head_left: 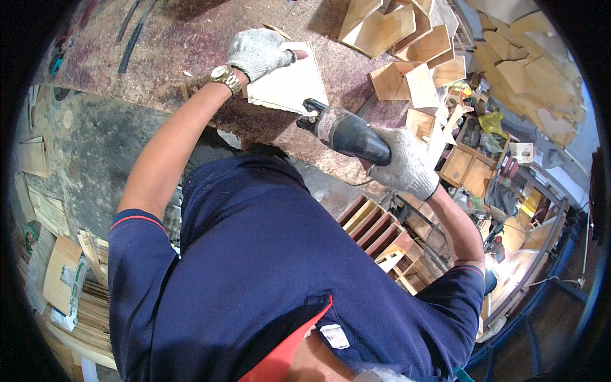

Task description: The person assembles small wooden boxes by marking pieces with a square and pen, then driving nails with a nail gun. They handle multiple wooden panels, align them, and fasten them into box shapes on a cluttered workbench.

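A pale, flat piece of plywood [286,83] lies on the worn workbench, its near edge close to the bench edge. My left hand [259,54], in a white knitted glove, holds it at its far left side, with the bare thumb tip resting on top. The fingers on the far side are partly hidden. My right hand [407,162], gloved too, is wrapped round the rear of a black jigsaw [353,134]. The tool's front end meets the plywood's near right corner. Its blade cannot be made out.
Several open wooden box pieces [382,32] stand on the bench at the far right. Dark strips [135,38] lie at the far left. A slotted wooden rack [372,226] is low on my right, beside a cluttered shelf [474,165]. Boards [60,274] lean at the lower left.
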Available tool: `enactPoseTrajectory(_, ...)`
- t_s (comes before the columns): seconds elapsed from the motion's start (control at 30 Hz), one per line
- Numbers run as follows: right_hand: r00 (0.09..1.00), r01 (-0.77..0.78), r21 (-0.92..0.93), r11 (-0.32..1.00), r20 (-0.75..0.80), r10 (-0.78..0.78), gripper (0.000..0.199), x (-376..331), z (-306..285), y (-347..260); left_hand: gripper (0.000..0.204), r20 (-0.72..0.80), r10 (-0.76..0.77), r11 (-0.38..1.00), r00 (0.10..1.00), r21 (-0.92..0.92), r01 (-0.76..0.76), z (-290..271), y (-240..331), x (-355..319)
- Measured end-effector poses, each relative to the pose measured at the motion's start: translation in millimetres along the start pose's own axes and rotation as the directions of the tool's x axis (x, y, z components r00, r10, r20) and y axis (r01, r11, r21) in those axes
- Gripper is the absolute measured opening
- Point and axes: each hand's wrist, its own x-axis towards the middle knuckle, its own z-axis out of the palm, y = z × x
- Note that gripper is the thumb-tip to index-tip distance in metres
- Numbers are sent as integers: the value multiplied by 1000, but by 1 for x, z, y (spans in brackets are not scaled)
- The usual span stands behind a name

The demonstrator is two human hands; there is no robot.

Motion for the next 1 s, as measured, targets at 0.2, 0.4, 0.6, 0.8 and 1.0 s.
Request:
enactPoseTrajectory(0.2,1000,31,-21,999,-4,-31,37,3,-2,-2,84,-44,14,999,999,-34,-15,8,-4,1)
enactPoseTrajectory(0.4,1000,26,2,1000,4,-26,36,5,-3,-5,80,-52,24,1000,998,-11,-25,10,-5,3)
enactPoseTrajectory(0.6,1000,5,-39,999,16,-4,37,7,-2,-6,81,-19,9,1000,1000,12,-9,7,-3,4)
enactPoseTrajectory(0.8,998,55,3,998,-6,-55,35,10,-1,-6,82,-46,11,1000,999,-21,-12,7,-3,2)
enactPoseTrajectory(1.0,998,56,-15,998,22,-56,35,13,-3,-9,86,-17,17,999,1000,-35,-18,5,-3,0)
